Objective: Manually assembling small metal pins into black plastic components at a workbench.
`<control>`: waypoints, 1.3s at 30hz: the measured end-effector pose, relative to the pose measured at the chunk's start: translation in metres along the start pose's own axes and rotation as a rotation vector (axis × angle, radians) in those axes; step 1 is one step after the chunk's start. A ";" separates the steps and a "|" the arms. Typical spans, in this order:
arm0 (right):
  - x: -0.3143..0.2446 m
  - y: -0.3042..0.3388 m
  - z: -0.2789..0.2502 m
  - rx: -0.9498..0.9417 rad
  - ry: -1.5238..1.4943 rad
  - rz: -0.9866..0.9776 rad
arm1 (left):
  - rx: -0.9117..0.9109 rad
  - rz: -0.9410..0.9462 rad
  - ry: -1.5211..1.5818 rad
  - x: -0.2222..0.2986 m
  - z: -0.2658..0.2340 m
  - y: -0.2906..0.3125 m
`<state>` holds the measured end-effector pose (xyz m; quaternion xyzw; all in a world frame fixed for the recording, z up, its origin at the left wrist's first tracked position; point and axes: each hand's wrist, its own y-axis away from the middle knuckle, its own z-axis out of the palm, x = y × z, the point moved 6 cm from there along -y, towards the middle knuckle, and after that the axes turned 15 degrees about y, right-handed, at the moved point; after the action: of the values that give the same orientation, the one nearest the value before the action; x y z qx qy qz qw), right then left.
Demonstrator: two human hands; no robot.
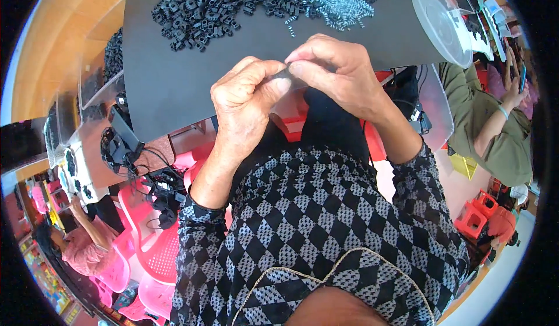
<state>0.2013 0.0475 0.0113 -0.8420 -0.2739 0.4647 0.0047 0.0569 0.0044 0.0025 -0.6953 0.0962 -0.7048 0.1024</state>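
Over the near edge of a dark table (174,87), my left hand (241,99) and my right hand (346,70) meet fingertip to fingertip. Both are closed in a pinch. A small dark piece (283,74) shows between the left thumb and forefinger, mostly covered. Right thumb and forefinger press together at its end; whether they grip that piece or something smaller is hidden. Beyond them spreads a heap of small black plastic parts (198,14). Against its right side lies a pile of small silvery coil springs (338,6), with a loose spring (290,27) nearer my hands.
A round clear plastic lid or tub (434,20) is at the table's right end. Clear bins (102,90) with black parts stand left. Black cables (160,180) hang near a pink chair (160,253). One person (495,116) sits right, another (87,247) left. Red stools (474,215) stand lower right.
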 end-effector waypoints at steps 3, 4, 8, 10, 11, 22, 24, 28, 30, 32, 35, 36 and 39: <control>-0.013 0.000 -0.003 0.141 0.181 -0.243 | 0.010 0.037 -0.016 0.001 0.003 -0.001; -0.017 -0.001 -0.004 0.200 0.204 -0.293 | 0.028 0.036 -0.032 0.001 0.002 -0.003; -0.013 -0.002 -0.002 0.226 0.184 -0.276 | 0.068 0.165 -0.093 0.001 0.003 -0.011; -0.010 -0.003 -0.001 0.341 0.144 -0.229 | 0.088 0.246 -0.109 0.002 0.004 -0.011; -0.009 -0.003 0.002 0.341 0.145 -0.227 | 0.103 0.223 -0.110 0.001 0.004 -0.011; 0.008 -0.001 0.008 0.436 0.291 -0.377 | 0.104 0.166 -0.050 -0.026 0.006 -0.015; 0.014 0.002 0.009 0.438 0.294 -0.378 | 0.084 0.147 -0.069 -0.028 0.009 -0.016; 0.019 0.000 0.006 0.294 0.316 -0.364 | 0.071 0.105 -0.029 -0.033 0.010 -0.016; 0.022 -0.002 0.002 0.237 0.316 -0.350 | 0.036 0.007 -0.042 -0.038 0.011 -0.018; 0.024 -0.004 -0.003 0.180 0.317 -0.336 | 0.014 0.022 -0.088 -0.036 0.013 -0.019; 0.027 -0.008 -0.005 0.032 0.303 -0.284 | -0.024 0.040 -0.130 -0.037 0.015 -0.019; 0.028 -0.009 -0.005 0.006 0.275 -0.280 | -0.040 0.043 -0.126 -0.037 0.015 -0.019; 0.029 -0.012 -0.006 -0.062 0.223 -0.216 | -0.075 0.079 -0.171 -0.035 0.015 -0.019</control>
<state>0.2130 0.0727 -0.0047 -0.8539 -0.3749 0.3562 0.0590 0.0716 0.0327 -0.0258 -0.7519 0.1408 -0.6343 0.1118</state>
